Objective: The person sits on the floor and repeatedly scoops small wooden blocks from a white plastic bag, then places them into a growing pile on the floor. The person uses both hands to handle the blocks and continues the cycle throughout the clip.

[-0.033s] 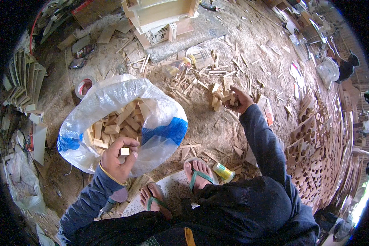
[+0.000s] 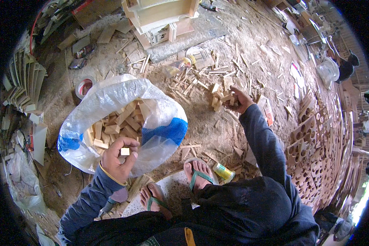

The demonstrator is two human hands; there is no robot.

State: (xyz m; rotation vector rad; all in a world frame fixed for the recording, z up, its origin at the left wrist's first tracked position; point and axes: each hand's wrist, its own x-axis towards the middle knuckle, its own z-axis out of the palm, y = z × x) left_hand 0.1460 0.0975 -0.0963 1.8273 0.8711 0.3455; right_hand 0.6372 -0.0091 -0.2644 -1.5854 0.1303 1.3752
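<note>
Dusty brown floor [image 2: 205,135] littered with wood chips spreads out past the green-strapped sandals [image 2: 199,174]. Close in, the left hand [image 2: 118,162] has its grip clamped on a small wooden block [image 2: 125,151], thumb against fingers, at the near side of the open white plastic bag [image 2: 110,88] with blue patches. That block could fall outside or catch on the bag, since the slack near rim sits right by the fingers. Loose blocks [image 2: 127,119] lie inside at mixed angles; the soft wall might fold over them if a wrist pressed on it. Farther out, the right hand [image 2: 244,100] is at a cluster of blocks [image 2: 217,100] on the floor; whether its grip is closed on any I cannot tell. With thin offcuts [image 2: 190,87] scattered nearby, scrap might get gathered along with blocks, and a careless nudge could scatter the cluster. Against the earlier frame, no difference shows: hands, bag and blocks keep the same places.
</note>
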